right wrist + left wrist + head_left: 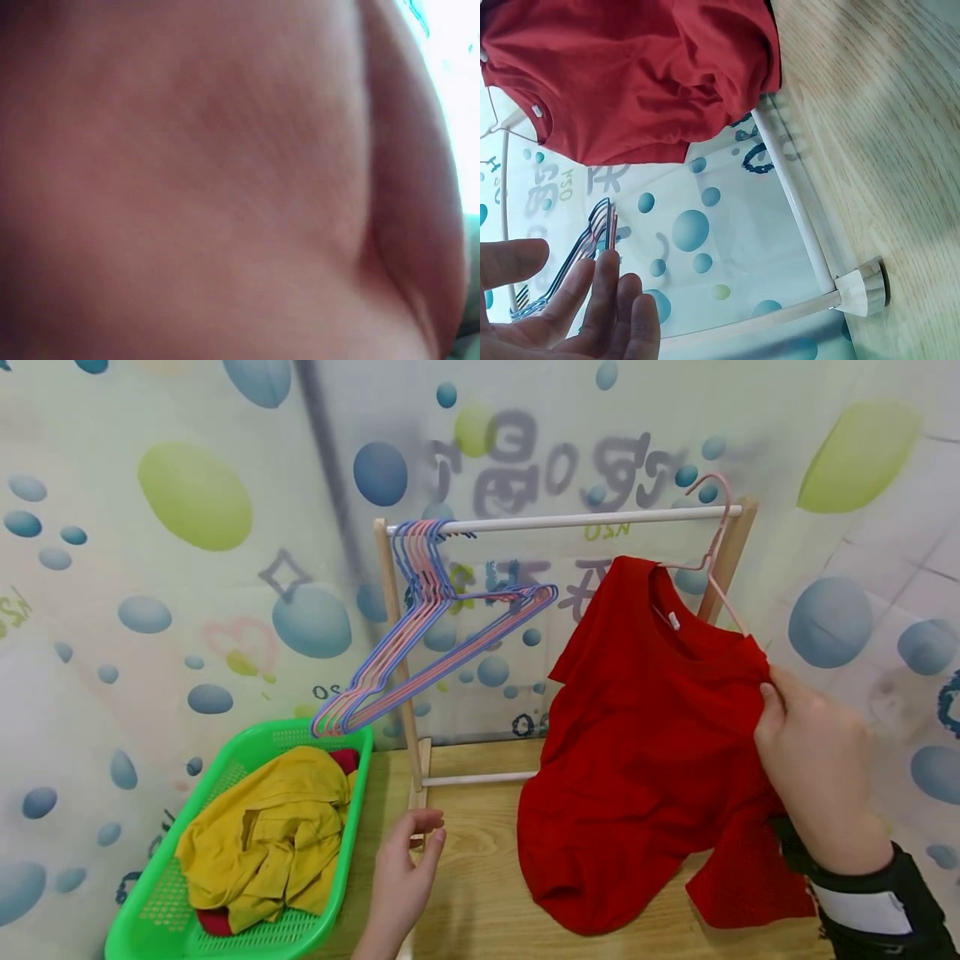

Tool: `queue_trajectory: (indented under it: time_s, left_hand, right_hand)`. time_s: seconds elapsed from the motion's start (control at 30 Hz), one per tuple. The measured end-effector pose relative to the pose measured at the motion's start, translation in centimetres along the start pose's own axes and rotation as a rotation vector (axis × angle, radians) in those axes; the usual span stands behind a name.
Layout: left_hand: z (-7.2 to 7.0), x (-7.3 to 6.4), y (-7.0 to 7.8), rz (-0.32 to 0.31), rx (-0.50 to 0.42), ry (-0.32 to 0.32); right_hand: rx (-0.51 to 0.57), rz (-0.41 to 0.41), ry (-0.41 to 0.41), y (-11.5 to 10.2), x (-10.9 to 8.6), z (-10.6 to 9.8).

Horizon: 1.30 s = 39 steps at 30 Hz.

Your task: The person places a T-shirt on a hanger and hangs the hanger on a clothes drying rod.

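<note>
A red T-shirt (652, 735) hangs on a pink hanger (717, 556) near the right end of the rack's white rail (570, 520). My right hand (817, 760) pinches the shirt at its right shoulder, by the sleeve, in the head view. Its palm fills the right wrist view and hides the fingers there. Low in front of the rack, my left hand (405, 868) holds nothing, its fingers loosely bent. In the left wrist view the left fingers (604, 300) lie below the red shirt, overlapping the other hangers behind.
Several pink and blue hangers (427, 635) hang bunched at the rail's left end. A green basket (348, 860) with yellow clothing (270, 835) and some dark red cloth stands at the left. The wooden rack (397, 643) stands on a wood-grain table (472, 893) before a patterned curtain.
</note>
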<state>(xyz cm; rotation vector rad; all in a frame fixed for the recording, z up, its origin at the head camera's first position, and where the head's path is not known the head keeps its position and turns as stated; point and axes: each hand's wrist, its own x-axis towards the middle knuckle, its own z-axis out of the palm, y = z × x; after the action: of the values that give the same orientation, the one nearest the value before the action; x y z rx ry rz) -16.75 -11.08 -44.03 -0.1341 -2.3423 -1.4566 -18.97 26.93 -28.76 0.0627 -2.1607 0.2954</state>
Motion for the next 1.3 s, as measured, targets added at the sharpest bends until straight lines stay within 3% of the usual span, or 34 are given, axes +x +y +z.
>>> queue_trajectory:
  time_s: [0.33, 0.6, 0.8, 1.03, 1.3]
  left_hand:
    - [-0.2, 0.0, 0.1, -0.030, 0.005, -0.004]
    - [-0.2, 0.0, -0.2, -0.042, 0.009, 0.004]
    - [-0.3, -0.2, -0.4, -0.031, 0.004, 0.005]
    - [-0.6, -0.1, -0.6, -0.092, 0.017, 0.013]
    - [-0.9, -0.5, -0.9, -0.026, 0.011, 0.049]
  right_hand:
    - [-0.013, -0.022, -0.131, -0.1, 1.5, -1.1]
    - [-0.045, 0.008, -0.247, 0.1, 1.9, -1.0]
    - [-0.082, 0.056, -0.268, 0.3, 1.6, -1.1]
    - [-0.117, 0.119, -0.221, 0.3, 1.1, -0.8]
    - [-0.101, 0.152, -0.171, 0.0, 0.6, -0.7]
